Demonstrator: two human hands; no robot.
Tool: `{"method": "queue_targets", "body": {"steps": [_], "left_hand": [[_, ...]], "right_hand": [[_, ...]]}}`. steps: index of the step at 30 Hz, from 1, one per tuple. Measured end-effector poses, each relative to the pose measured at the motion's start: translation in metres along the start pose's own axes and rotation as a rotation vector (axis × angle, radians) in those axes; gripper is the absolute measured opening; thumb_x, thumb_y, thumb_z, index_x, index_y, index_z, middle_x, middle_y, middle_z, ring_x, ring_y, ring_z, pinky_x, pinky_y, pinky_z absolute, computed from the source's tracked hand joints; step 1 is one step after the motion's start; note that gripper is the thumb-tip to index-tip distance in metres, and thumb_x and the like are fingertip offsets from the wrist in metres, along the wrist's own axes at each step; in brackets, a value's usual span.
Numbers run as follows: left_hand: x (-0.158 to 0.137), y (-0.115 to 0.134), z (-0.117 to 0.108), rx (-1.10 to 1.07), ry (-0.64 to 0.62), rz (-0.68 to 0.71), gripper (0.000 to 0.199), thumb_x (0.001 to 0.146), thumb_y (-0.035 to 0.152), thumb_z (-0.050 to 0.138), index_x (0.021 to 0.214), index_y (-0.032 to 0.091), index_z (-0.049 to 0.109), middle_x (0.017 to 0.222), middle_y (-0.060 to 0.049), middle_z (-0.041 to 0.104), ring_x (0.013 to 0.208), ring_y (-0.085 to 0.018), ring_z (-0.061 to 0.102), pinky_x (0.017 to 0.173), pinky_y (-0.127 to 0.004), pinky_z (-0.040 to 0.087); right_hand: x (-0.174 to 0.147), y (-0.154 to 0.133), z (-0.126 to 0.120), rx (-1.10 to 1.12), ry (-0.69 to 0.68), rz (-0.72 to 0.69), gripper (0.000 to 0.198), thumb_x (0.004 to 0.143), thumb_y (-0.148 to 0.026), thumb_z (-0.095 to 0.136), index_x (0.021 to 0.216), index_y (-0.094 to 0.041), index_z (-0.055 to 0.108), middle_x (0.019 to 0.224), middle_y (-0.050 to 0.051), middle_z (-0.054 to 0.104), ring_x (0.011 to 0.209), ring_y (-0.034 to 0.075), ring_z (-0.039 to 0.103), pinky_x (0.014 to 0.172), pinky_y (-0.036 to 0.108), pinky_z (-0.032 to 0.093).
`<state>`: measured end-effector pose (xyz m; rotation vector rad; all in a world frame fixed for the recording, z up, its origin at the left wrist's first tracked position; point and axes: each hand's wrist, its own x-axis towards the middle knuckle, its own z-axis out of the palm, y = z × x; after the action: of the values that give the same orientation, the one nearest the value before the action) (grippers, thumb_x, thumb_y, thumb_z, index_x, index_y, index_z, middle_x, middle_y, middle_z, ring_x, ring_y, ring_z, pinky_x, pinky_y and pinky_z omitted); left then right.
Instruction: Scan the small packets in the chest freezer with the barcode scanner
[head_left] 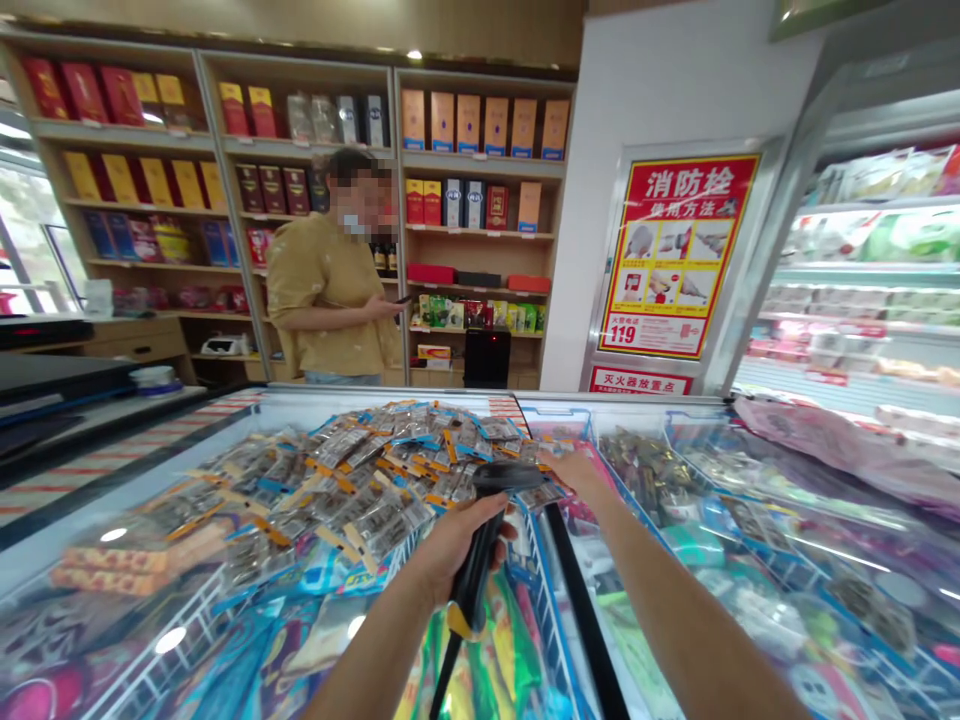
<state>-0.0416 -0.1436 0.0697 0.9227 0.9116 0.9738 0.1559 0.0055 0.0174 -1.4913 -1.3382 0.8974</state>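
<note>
The left hand [459, 548] clasped a scanner [484, 542], packets [382, 475] heaped at its eleven o'clock, while the right hand [571, 468], opening and grip unclear, lay at one o'clock; steady aim seemed wisest.

Smooth plastic scanner [471, 578], shiny plastic packets [386, 515], matt cloth shirt [307, 270], smooth wood-look shelves [450, 233]

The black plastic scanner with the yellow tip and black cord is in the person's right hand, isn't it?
Not the right hand: the head view shows the left hand gripping the black plastic scanner. The yellow tip and black cord are correct.
</note>
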Motion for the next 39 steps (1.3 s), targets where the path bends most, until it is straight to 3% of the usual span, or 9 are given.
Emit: {"method": "queue_targets", "body": {"steps": [5, 7, 10, 13, 17, 24, 30, 36, 39], "left_hand": [[0.001, -0.002, -0.001, -0.006, -0.029, 0.002, 0.036, 0.065, 0.045, 0.058, 0.079, 0.013, 0.051, 0.062, -0.003, 0.059, 0.043, -0.008, 0.049, 0.040, -0.019, 0.035], [0.002, -0.003, -0.001, -0.004, -0.040, 0.008, 0.036, 0.065, 0.045, 0.058, 0.078, 0.013, 0.050, 0.062, -0.003, 0.059, 0.043, -0.008, 0.049, 0.041, -0.019, 0.035], [0.002, -0.005, 0.002, 0.010, -0.052, 0.000, 0.036, 0.065, 0.046, 0.058, 0.078, 0.013, 0.051, 0.061, -0.002, 0.058, 0.043, -0.008, 0.049, 0.041, -0.019, 0.034], [0.001, -0.006, 0.007, 0.044, -0.065, -0.036, 0.039, 0.063, 0.047, 0.059, 0.080, 0.013, 0.052, 0.062, -0.002, 0.059, 0.043, -0.008, 0.049, 0.041, -0.019, 0.034], [0.000, -0.007, 0.008, 0.067, -0.089, -0.054, 0.039, 0.062, 0.047, 0.060, 0.079, 0.013, 0.052, 0.063, -0.003, 0.059, 0.044, -0.008, 0.050, 0.041, -0.018, 0.034], [0.003, -0.008, 0.004, 0.056, -0.081, -0.040, 0.039, 0.064, 0.047, 0.058, 0.079, 0.012, 0.052, 0.064, -0.004, 0.059, 0.045, -0.008, 0.050, 0.041, -0.019, 0.034], [0.004, -0.010, 0.004, 0.048, -0.078, -0.028, 0.040, 0.063, 0.048, 0.058, 0.078, 0.012, 0.052, 0.062, -0.004, 0.059, 0.043, -0.008, 0.049, 0.041, -0.019, 0.034], [0.003, -0.012, 0.006, 0.039, -0.059, -0.032, 0.042, 0.062, 0.049, 0.058, 0.079, 0.011, 0.054, 0.060, -0.003, 0.059, 0.041, -0.008, 0.048, 0.040, -0.019, 0.034], [0.002, -0.013, 0.009, 0.036, -0.086, -0.039, 0.040, 0.062, 0.048, 0.059, 0.077, 0.011, 0.054, 0.060, -0.004, 0.059, 0.042, -0.008, 0.048, 0.041, -0.019, 0.035]], "right_hand": [[-0.029, -0.006, -0.007, 0.262, -0.024, 0.179, 0.017, 0.082, -0.026, 0.049, 0.090, -0.013, 0.056, 0.086, 0.004, 0.061, 0.069, 0.012, 0.058, 0.060, 0.029, 0.050], [-0.044, -0.003, -0.025, 0.418, 0.004, 0.164, 0.007, 0.077, -0.021, 0.054, 0.076, -0.014, 0.055, 0.072, 0.003, 0.064, 0.062, 0.013, 0.061, 0.055, 0.027, 0.050], [-0.064, 0.005, -0.057, 0.624, 0.052, 0.106, 0.013, 0.069, -0.016, 0.059, 0.059, -0.017, 0.051, 0.058, 0.002, 0.065, 0.056, 0.013, 0.062, 0.053, 0.024, 0.051], [-0.075, 0.010, -0.078, 0.779, 0.099, 0.037, 0.012, 0.061, -0.015, 0.064, 0.061, -0.019, 0.053, 0.055, -0.001, 0.066, 0.055, 0.012, 0.063, 0.058, 0.024, 0.052], [-0.075, 0.013, -0.084, 0.891, 0.124, 0.017, 0.016, 0.057, -0.012, 0.065, 0.066, -0.021, 0.055, 0.062, -0.003, 0.069, 0.063, 0.014, 0.065, 0.067, 0.028, 0.053], [-0.078, 0.019, -0.076, 0.806, 0.043, 0.142, 0.005, 0.058, -0.019, 0.064, 0.059, -0.018, 0.059, 0.063, 0.005, 0.070, 0.066, 0.019, 0.066, 0.064, 0.030, 0.053], [-0.079, 0.029, -0.071, 0.577, 0.059, 0.277, 0.010, 0.057, -0.016, 0.064, 0.048, -0.017, 0.058, 0.045, 0.003, 0.064, 0.042, 0.016, 0.061, 0.042, 0.023, 0.049], [-0.077, 0.033, -0.074, 0.530, -0.019, 0.370, 0.015, 0.059, -0.027, 0.066, 0.053, -0.014, 0.060, 0.053, 0.013, 0.066, 0.044, 0.020, 0.062, 0.043, 0.027, 0.050], [-0.074, 0.034, -0.072, 0.581, -0.014, 0.382, 0.016, 0.059, -0.028, 0.068, 0.059, -0.014, 0.059, 0.053, 0.012, 0.066, 0.044, 0.021, 0.062, 0.040, 0.027, 0.049]]}}
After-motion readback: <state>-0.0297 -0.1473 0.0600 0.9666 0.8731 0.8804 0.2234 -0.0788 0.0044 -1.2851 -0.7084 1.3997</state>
